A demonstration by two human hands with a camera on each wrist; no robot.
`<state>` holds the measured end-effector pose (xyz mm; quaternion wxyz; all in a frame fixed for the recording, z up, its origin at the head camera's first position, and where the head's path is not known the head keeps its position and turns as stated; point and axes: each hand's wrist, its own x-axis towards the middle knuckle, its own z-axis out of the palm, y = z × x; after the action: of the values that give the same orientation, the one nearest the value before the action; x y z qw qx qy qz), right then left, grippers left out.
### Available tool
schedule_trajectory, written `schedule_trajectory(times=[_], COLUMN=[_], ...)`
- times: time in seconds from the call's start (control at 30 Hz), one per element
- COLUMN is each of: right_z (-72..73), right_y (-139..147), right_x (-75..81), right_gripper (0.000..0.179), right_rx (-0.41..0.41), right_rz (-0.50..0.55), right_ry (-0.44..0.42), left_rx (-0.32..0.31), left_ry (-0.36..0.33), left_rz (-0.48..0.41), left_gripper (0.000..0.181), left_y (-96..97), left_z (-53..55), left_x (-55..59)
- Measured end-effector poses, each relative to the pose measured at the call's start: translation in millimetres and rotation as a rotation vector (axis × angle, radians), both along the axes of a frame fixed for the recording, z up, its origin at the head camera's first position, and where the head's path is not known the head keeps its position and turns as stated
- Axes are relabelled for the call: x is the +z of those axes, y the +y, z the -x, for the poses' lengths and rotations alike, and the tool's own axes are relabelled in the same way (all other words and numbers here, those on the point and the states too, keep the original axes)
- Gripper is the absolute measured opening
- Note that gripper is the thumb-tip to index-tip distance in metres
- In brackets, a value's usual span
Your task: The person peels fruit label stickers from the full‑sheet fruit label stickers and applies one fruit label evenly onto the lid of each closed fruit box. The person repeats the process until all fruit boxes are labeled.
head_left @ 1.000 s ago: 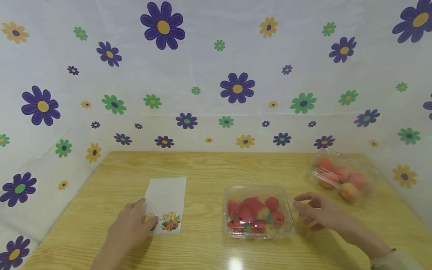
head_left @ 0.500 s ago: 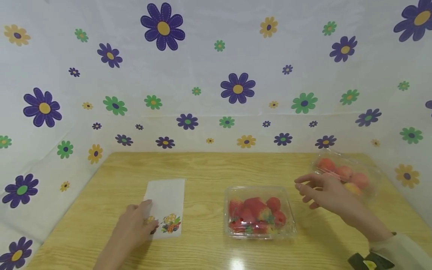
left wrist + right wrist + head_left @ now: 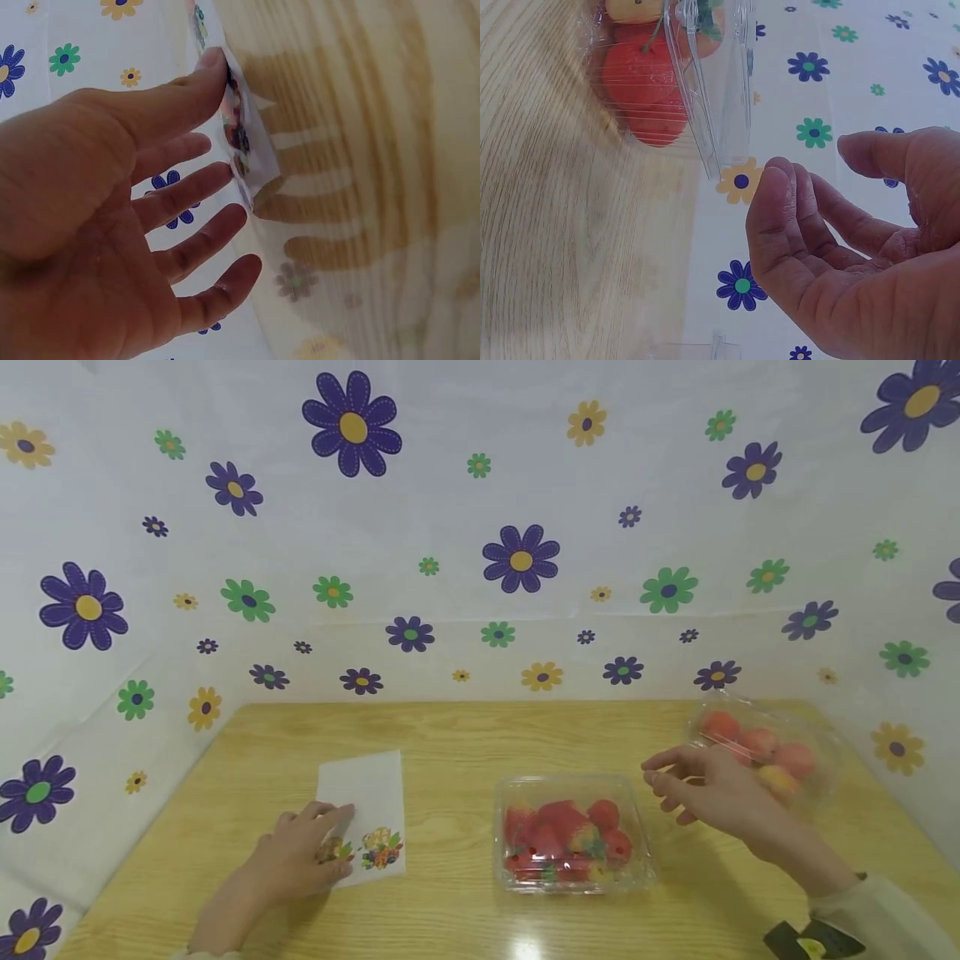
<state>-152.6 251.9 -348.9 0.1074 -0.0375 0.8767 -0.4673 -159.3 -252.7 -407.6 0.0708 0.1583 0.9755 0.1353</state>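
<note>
Left hand: The left hand (image 3: 292, 852) lies over the left side of the white paper, thumb and index finger at the printed end; the left wrist view shows the fingers spread and fairly straight. The sheet is nearly edge-on there, so I cannot tell whether the thumb pinches it or merely rests against it.
White paper: The white paper (image 3: 367, 785) is on the wooden table (image 3: 450, 735), left of the middle, with its fruit print (image 3: 381, 849) toward the person.
Strawberry box: The clear strawberry box (image 3: 570, 888) sits between the two hands, holding strawberries (image 3: 558, 818) and smaller round red fruit. Neither hand touches it.
Right hand: The right hand (image 3: 720, 793) hangs above the table, beyond the box's right side, fingers loosely curved, thumb apart from them and nothing between.
Round-fruit box: A second clear box (image 3: 821, 735) with reddish round fruit (image 3: 795, 762) stands at the far right, partly behind the right hand.
Step in hand: By my reading, handling the paper, with the right hand free.
Next move calls for: Lifting the paper would want a firm thumb-and-finger hold at its edge; taking either box would want a wider right hand.
</note>
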Motion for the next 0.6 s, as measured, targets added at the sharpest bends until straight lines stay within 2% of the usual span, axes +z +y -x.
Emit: schedule_trajectory(times=[0.17, 0.27, 0.4, 0.5, 0.6], right_z=[-0.8, -2.0, -2.9, -3.6, -4.3], right_y=[-3, -6, -10, -15, -22], right_x=[-0.3, -0.1, 2.3, 5.6, 8.5], right_gripper=[0.041, 0.041, 0.041, 0.039, 0.034], right_rx=[0.009, 0.018, 0.041, 0.055, 0.076], right_rz=[-0.006, -0.001, 0.006, -0.014, -0.047], right_ry=[0.005, 0.009, 0.034, 0.072, 0.128], left_rx=[0.022, 0.048, 0.082, 0.087, 0.103], left_ry=[0.037, 0.028, -0.01, -0.009, -0.027], left_rz=[0.009, 0.008, -0.144, -0.307, -0.416], left_gripper=[0.06, 0.054, 0.042, 0.037, 0.038], left_y=[0.5, 0.6, 3.0, 7.8, 14.3], left_z=[0.8, 2.2, 2.3, 0.0, -3.3], left_x=[-2.4, -2.3, 4.6, 16.7, 30.3])
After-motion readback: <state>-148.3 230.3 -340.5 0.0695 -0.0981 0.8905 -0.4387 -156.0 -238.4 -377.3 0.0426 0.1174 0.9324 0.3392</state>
